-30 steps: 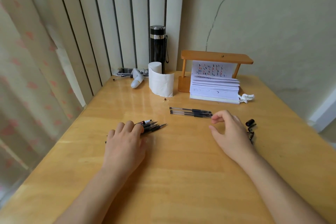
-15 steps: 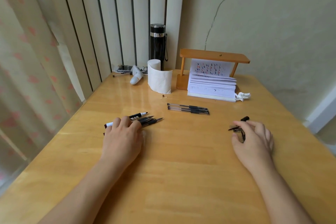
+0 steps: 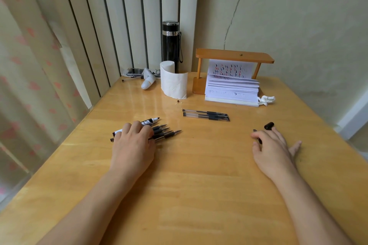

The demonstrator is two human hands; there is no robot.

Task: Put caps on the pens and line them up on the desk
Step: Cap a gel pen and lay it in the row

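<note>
The left hand (image 3: 133, 145) lies palm-down at centre left of the frame, fingers curled over a bundle of uncapped pens (image 3: 165, 132) and pressing them to the desk (image 3: 199, 185); their bare tips fan out toward the right. A white marker (image 3: 150, 121) with black print lies along the upper edge of the bundle. The right hand (image 3: 272, 147), at centre right, is spread loosely with thumb and forefinger pinching a small black cap (image 3: 258, 140); a second black cap (image 3: 268, 125) lies just beyond its fingertips.

Above centre, three capped pens (image 3: 206, 115) with clear barrels lie side by side in a row, touching.

Half a second ago the right hand was curled more tightly over the caps; now its fingers splay wider. The left hand has hardly shifted.

Along the upper edge of the desk stand a black flask (image 3: 170, 43), a toilet paper roll (image 3: 173, 83), a wooden stand (image 3: 234, 55) with a stack of paper (image 3: 233, 89), and a crumpled tissue (image 3: 265, 100).
</note>
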